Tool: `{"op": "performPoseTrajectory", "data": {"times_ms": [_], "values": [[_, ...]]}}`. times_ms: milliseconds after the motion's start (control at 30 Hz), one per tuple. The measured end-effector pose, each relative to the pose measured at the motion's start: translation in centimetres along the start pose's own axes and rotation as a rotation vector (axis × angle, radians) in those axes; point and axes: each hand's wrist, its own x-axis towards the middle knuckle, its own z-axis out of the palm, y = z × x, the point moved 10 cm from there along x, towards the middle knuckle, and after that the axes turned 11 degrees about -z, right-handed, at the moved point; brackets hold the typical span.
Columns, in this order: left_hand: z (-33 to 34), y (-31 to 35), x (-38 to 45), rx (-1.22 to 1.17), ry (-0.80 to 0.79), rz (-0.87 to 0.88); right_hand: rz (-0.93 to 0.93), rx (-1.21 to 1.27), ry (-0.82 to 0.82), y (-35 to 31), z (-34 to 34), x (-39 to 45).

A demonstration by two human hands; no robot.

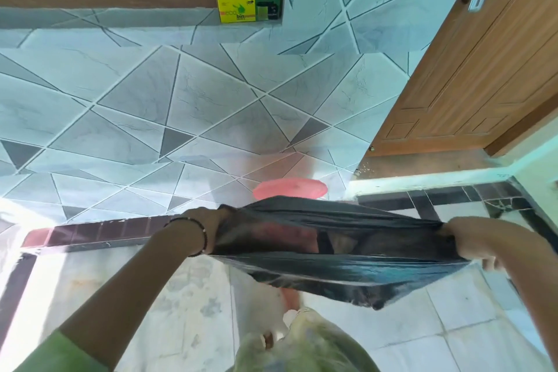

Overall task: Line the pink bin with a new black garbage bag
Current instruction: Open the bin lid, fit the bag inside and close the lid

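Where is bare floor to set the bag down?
The tiled floor is bare between the yellow box and the pink lid. It is crowded near the feet, where the black bag hangs over a filled bag.

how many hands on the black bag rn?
2. The left hand grips the left edge of the bag, and the right hand grips its right edge, stretching its mouth open. The fingertips are partly hidden in the plastic.
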Motion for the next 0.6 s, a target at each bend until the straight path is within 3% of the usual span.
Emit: {"op": "performPoseTrajectory", "data": {"times_ms": [133, 233, 367, 533, 600], "values": [[1.7, 1.2, 2.5, -0.191, -0.069, -0.126, -0.067, 0.098, 0.142, -2.6, 0.8, 6.8], [3.0, 3.5, 4.5, -0.182, -0.101, -0.053, -0.232, 0.000, 0.243, -7.6, 1.3, 11.1], [2.5, 6.5, 5.7, -0.208, -0.049, 0.042, -0.389, 0.040, 0.311, -13.9, 1.4, 13.4], [2.1, 6.6, 7.5, -0.447, 0.065, -0.035, -0.439, 0.277, 0.657, -15.3, 0.8, 15.6], [2.7, 6.7, 8.0, -0.518, 0.090, -0.040, -0.412, 0.322, 0.618, -15.2, 2.3, 16.7]]}}
